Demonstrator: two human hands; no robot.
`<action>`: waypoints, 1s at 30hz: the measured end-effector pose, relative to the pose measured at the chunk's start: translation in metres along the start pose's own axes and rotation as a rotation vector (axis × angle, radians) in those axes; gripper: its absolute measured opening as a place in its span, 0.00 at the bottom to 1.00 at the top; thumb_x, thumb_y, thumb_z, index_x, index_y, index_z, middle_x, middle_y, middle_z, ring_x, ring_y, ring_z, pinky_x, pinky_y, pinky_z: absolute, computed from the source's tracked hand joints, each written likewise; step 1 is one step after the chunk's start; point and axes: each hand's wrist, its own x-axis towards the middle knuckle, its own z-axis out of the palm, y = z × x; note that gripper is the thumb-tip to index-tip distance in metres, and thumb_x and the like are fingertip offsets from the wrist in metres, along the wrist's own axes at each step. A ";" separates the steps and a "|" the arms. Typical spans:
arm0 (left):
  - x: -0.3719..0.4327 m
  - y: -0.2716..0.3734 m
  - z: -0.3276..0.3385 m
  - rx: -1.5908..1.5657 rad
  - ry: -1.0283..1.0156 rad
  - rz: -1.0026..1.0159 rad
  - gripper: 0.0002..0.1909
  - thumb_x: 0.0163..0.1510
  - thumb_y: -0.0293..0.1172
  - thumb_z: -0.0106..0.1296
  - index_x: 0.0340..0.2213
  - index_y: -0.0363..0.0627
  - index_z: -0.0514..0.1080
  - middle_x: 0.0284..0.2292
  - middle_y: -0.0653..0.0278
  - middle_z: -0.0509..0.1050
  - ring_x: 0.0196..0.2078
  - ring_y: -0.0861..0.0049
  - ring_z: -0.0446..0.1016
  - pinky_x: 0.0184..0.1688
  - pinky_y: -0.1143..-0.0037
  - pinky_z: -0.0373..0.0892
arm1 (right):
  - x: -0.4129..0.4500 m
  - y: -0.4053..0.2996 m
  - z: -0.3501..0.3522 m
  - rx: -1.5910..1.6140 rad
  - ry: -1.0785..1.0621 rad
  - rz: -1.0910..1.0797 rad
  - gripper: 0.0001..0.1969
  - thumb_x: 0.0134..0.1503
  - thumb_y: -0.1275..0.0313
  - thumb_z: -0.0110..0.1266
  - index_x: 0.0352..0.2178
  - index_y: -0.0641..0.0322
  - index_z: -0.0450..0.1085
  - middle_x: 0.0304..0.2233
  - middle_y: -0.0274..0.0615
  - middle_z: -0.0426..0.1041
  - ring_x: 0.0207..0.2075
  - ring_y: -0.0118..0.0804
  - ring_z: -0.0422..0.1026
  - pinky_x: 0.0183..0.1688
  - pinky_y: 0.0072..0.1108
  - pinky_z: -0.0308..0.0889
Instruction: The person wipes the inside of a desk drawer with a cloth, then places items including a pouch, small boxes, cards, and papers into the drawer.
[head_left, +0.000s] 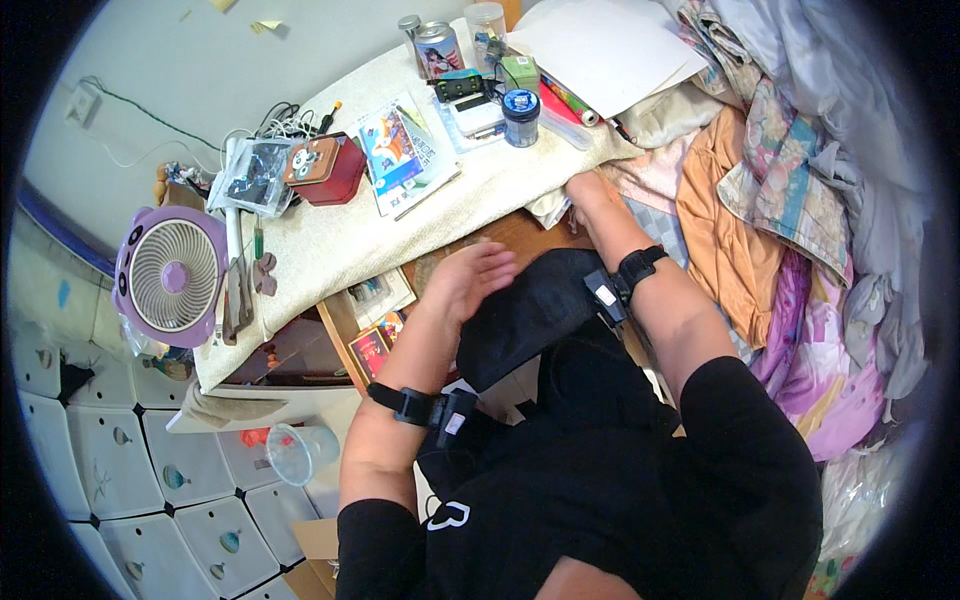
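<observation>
My left hand (474, 276) is held over a pulled-out wooden drawer (339, 339), fingers extended and nothing in them. A red box or booklet (368, 351) bearing writing lies in the drawer near my left forearm, beside a pale shallow box (382, 294). At the desk's front edge, my right hand (586, 193) reaches beneath the cream desk cover (480, 199); its fingers are hidden. Close to it hangs a white cloth (550, 208). Black fabric (532, 315) spreads below both hands, covering part of the drawer.
On the desk stand a red tin (330, 176), an illustrated booklet (401, 154), a drink can (439, 51) and a blue-lidded jar (521, 118). A purple fan (174, 277) is at the left. Clothes (727, 225) are heaped at right. A clear plastic bin (296, 454) stands lower left.
</observation>
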 end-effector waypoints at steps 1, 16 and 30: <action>-0.005 0.002 0.015 0.154 -0.126 0.009 0.12 0.52 0.33 0.36 0.35 0.38 0.60 0.37 0.52 0.65 0.38 0.65 0.66 0.36 0.74 0.67 | 0.003 0.003 0.002 0.080 -0.040 -0.099 0.20 0.49 0.63 0.41 0.38 0.71 0.61 0.36 0.47 0.65 0.32 0.35 0.63 0.31 0.24 0.60; 0.081 -0.022 0.056 1.197 -0.045 0.487 0.29 0.41 0.26 0.47 0.46 0.38 0.54 0.41 0.44 0.62 0.44 0.58 0.61 0.46 0.73 0.57 | -0.005 0.007 -0.014 -0.671 0.258 -0.778 0.13 0.41 0.74 0.44 0.31 0.68 0.63 0.29 0.58 0.66 0.33 0.52 0.64 0.38 0.34 0.58; 0.086 -0.028 0.068 0.278 0.137 0.266 0.18 0.46 0.26 0.42 0.41 0.33 0.58 0.36 0.57 0.64 0.35 0.77 0.65 0.33 0.79 0.65 | 0.007 0.017 -0.016 -1.089 -0.219 -0.972 0.14 0.46 0.69 0.38 0.31 0.66 0.66 0.33 0.53 0.67 0.37 0.48 0.65 0.41 0.29 0.59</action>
